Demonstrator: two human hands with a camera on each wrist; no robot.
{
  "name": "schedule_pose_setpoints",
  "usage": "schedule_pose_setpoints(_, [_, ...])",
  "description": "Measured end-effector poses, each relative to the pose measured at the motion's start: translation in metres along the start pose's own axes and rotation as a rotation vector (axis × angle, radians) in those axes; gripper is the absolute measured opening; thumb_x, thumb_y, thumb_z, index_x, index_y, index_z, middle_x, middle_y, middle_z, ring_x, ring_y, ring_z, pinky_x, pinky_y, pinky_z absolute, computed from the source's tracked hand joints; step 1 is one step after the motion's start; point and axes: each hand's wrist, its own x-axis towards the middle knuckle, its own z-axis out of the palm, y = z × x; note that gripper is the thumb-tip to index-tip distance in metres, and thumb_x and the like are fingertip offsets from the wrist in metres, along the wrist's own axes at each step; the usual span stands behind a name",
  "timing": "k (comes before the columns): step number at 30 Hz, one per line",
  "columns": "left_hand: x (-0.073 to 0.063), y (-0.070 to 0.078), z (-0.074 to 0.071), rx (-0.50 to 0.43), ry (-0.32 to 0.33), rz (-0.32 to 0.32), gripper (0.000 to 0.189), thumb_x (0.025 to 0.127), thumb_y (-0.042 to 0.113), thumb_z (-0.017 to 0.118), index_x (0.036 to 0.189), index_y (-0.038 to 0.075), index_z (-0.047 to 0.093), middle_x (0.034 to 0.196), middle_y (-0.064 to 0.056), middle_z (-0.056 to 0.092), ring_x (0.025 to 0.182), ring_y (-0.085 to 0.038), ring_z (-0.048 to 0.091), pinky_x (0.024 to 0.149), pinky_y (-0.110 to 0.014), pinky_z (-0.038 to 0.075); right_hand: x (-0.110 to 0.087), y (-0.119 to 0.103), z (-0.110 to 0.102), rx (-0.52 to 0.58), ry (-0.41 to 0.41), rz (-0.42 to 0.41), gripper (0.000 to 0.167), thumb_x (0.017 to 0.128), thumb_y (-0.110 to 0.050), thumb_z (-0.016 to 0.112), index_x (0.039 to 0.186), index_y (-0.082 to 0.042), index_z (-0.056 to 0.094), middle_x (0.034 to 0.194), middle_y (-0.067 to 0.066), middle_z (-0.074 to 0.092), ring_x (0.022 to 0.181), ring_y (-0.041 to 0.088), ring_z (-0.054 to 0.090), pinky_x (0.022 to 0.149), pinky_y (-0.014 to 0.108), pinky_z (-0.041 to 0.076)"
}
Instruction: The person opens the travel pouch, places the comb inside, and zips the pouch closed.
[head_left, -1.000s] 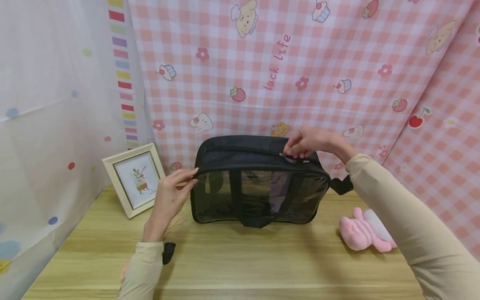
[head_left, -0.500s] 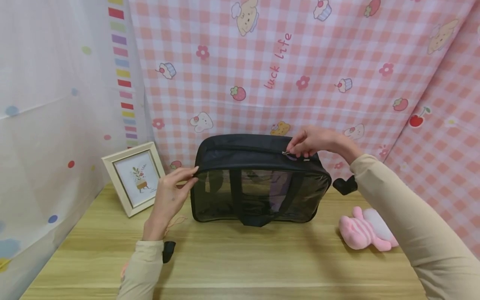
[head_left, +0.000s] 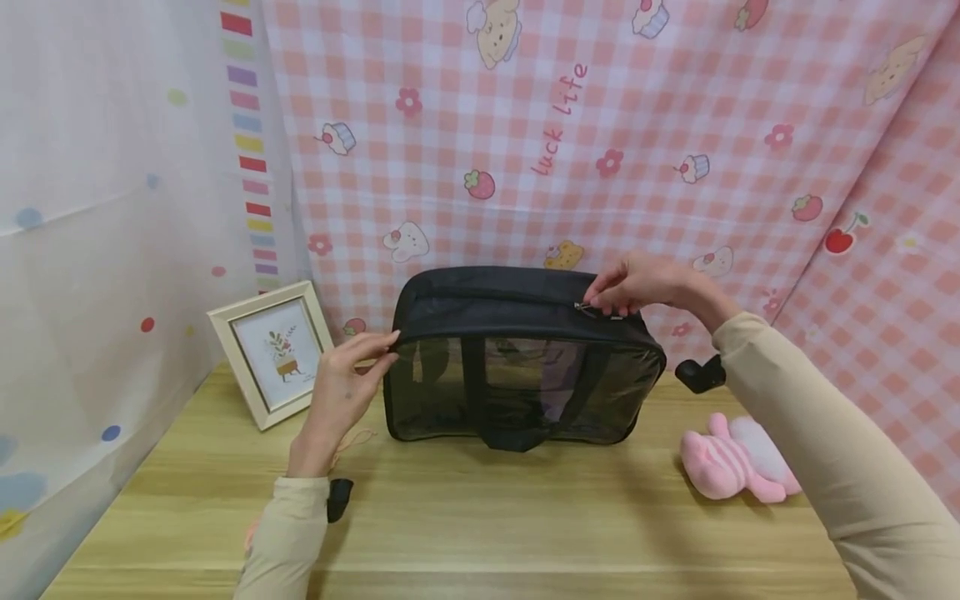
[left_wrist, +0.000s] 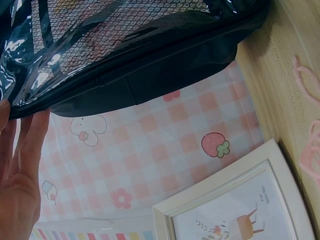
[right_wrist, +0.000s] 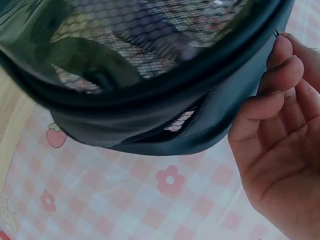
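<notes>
A black bag with see-through sides (head_left: 517, 387) stands upright on the table, its carry handle (head_left: 513, 437) hanging down the front. My left hand (head_left: 348, 379) pinches the bag's upper left corner between thumb and fingers; the left wrist view shows the fingers (left_wrist: 30, 137) under that edge. Over the right part of the bag's top, my right hand (head_left: 633, 285) pinches a metal zipper pull (head_left: 582, 307). The right wrist view shows a parted stretch of the zipper (right_wrist: 180, 120), with mesh visible through the gap. Something purple (head_left: 555, 379) shows through the front panel.
A cream picture frame (head_left: 272, 354) stands left of the bag. A pink and white plush toy (head_left: 738, 458) lies to the right, beside my right sleeve. Pink cord (left_wrist: 307, 82) lies on the wooden table (head_left: 525, 525) near my left wrist. A checked cloth (head_left: 510, 225) hangs behind.
My right hand has slid the zipper pull a little to the right along the bag's top. The left hand keeps its pinch on the corner, and the bag stays in place.
</notes>
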Motion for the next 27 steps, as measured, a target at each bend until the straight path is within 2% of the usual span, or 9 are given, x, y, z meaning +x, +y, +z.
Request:
schedule_pose_setpoints(6, [0.000, 0.002, 0.001, 0.006, -0.013, -0.006, 0.034, 0.080, -0.004, 0.073, 0.111, 0.009, 0.072, 0.097, -0.003, 0.069, 0.084, -0.019, 0.066, 0.065, -0.027, 0.058, -0.006, 0.009, 0.000, -0.029, -0.012, -0.015, 0.028, 0.096, -0.020, 0.059, 0.114, -0.001, 0.067, 0.087, 0.016, 0.062, 0.066, 0.020, 0.054, 0.059, 0.034, 0.051])
schedule_pose_setpoints(11, [0.002, 0.003, 0.004, 0.004, -0.023, -0.007, 0.034, 0.081, -0.003, 0.072, 0.112, 0.009, 0.072, 0.097, -0.003, 0.069, 0.085, -0.019, 0.066, 0.066, -0.028, 0.058, -0.012, 0.018, -0.004, 0.023, -0.004, -0.017, 0.030, 0.096, -0.021, 0.058, 0.117, 0.000, 0.065, 0.087, 0.014, 0.061, 0.065, 0.019, 0.053, 0.058, 0.031, 0.051])
schedule_pose_setpoints(15, [0.004, 0.005, 0.005, 0.003, -0.019, -0.001, 0.033, 0.081, -0.002, 0.072, 0.112, 0.009, 0.072, 0.098, -0.004, 0.069, 0.085, -0.019, 0.066, 0.065, -0.028, 0.058, -0.016, 0.024, -0.008, 0.064, 0.013, -0.011, 0.029, 0.096, -0.019, 0.060, 0.116, 0.002, 0.066, 0.086, 0.014, 0.061, 0.064, 0.019, 0.053, 0.058, 0.030, 0.051])
schedule_pose_setpoints(19, [0.004, 0.005, 0.005, 0.002, -0.005, 0.012, 0.032, 0.080, -0.004, 0.073, 0.111, 0.007, 0.072, 0.098, -0.005, 0.069, 0.084, -0.020, 0.067, 0.065, -0.028, 0.058, -0.019, 0.027, -0.010, 0.048, 0.031, -0.009, 0.028, 0.095, -0.020, 0.061, 0.113, 0.000, 0.067, 0.085, 0.014, 0.061, 0.065, 0.022, 0.053, 0.057, 0.030, 0.050])
schedule_pose_setpoints(27, [0.000, 0.003, 0.001, 0.019, 0.004, -0.001, 0.034, 0.080, -0.003, 0.073, 0.112, 0.008, 0.072, 0.098, -0.005, 0.069, 0.084, -0.020, 0.067, 0.065, -0.023, 0.057, -0.022, 0.037, -0.013, 0.070, 0.036, -0.001, 0.027, 0.094, -0.019, 0.062, 0.110, 0.002, 0.067, 0.083, 0.017, 0.061, 0.061, 0.017, 0.051, 0.056, 0.028, 0.049])
